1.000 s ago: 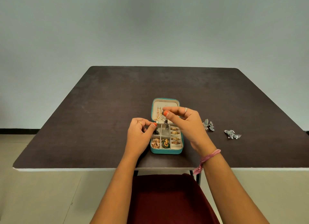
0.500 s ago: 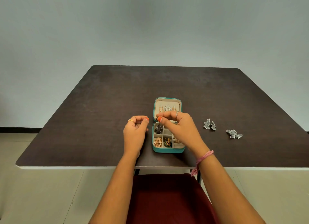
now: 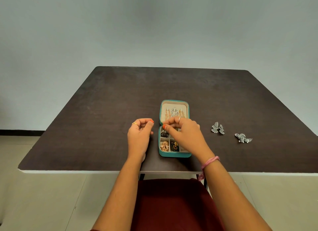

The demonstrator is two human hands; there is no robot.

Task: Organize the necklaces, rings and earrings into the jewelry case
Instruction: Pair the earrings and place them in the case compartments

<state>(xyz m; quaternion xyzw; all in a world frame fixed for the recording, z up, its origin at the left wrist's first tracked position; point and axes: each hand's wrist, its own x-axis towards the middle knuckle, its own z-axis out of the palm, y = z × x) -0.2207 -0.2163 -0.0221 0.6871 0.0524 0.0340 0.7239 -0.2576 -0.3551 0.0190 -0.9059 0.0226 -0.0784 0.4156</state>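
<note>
Our right hand point(image 3: 185, 134) hovers over the open jewelry case point(image 3: 174, 155), thumb and forefinger pinched near the hinge; we think it grips a small dark earring, though the piece is too tiny to be sure. Our left hand point(image 3: 139, 137) rests on the counter point(image 3: 103, 110) just beside the case, fingers curled and holding nothing we can see. The risk we see: the piece could slip and land in the wrong compartment, or snag the necklaces point(image 3: 173, 112) hanging in the lid, since the pinch sits close beneath them. Our own palm hides the right-hand compartments. Two silver earring pairs, one point(image 3: 218, 128) nearer and one point(image 3: 243, 138) farther right, lie on the counter, well apart from the case.
</note>
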